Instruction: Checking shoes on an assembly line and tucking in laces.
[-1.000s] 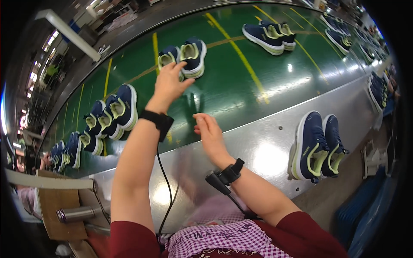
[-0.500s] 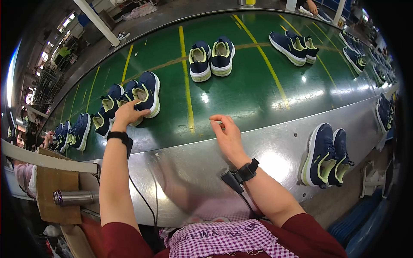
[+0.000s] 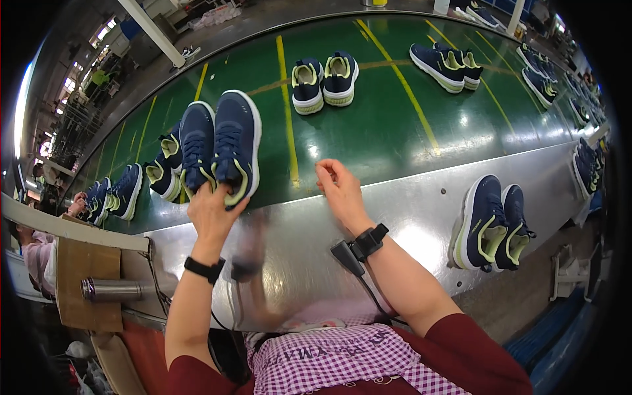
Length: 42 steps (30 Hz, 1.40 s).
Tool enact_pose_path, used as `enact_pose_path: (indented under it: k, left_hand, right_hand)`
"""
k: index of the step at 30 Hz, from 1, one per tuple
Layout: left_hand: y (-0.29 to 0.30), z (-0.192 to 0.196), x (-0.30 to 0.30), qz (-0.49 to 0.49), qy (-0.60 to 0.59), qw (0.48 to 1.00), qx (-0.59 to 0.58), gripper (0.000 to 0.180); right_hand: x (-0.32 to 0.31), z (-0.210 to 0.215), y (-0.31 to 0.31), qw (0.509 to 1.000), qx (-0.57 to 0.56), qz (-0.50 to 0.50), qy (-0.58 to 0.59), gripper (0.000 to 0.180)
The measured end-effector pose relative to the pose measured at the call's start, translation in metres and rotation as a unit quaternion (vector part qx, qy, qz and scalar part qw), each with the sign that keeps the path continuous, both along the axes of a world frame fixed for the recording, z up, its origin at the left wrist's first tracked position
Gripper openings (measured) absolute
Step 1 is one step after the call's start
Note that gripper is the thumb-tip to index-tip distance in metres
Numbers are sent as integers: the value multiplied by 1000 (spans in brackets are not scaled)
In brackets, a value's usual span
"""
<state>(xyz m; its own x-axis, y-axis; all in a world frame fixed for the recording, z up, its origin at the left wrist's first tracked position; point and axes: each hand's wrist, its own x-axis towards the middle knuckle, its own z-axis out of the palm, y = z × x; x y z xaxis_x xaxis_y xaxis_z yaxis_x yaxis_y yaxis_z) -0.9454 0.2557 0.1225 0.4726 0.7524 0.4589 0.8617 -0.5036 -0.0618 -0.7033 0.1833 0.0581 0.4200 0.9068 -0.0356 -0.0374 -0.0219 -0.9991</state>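
A pair of navy sneakers with lime lining and white soles (image 3: pixel 234 141) is gripped at the heels by my left hand (image 3: pixel 212 214). The pair is tipped so the laced tops show, toes pointing away, above the belt's near edge. My right hand (image 3: pixel 340 191) hovers over the belt edge with fingers curled in; whether anything is inside them is hidden. Behind the held pair, another pair of sneakers (image 3: pixel 161 172) stands on the green conveyor belt (image 3: pixel 368 145), partly covered. One more pair (image 3: pixel 484 224) rests on the steel ledge (image 3: pixel 408 230) to my right.
Farther along the belt stand a pair of sneakers (image 3: pixel 339 82) at the middle and another pair (image 3: pixel 447 69) beyond it. More shoes line both ends. At left are a white rail (image 3: pixel 72 227), a cardboard sheet (image 3: pixel 89 283), a metal flask (image 3: pixel 115 289) and another person's hand (image 3: pixel 78 204).
My left hand has lifted the pair of sneakers off the belt and drawn it toward me, tilting the tops into view. My right hand has shifted only slightly, still curled.
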Motion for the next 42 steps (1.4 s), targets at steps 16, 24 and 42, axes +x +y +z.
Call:
enact_pose_path:
  k: [16,24,42]
  left_hand:
    - [-145,2,41,-45,-17,997,-64,57]
    - [-152,-5,47,-58,-67,995,-39,68]
    - [-147,-4,42,-81,-99,989,-70,49]
  right_hand:
    - [-14,18,-7,800,88,278,525,65]
    - [-15,16,-4,831,61,273,481,80]
    - [-24,32,-21,917,4,246,314,79]
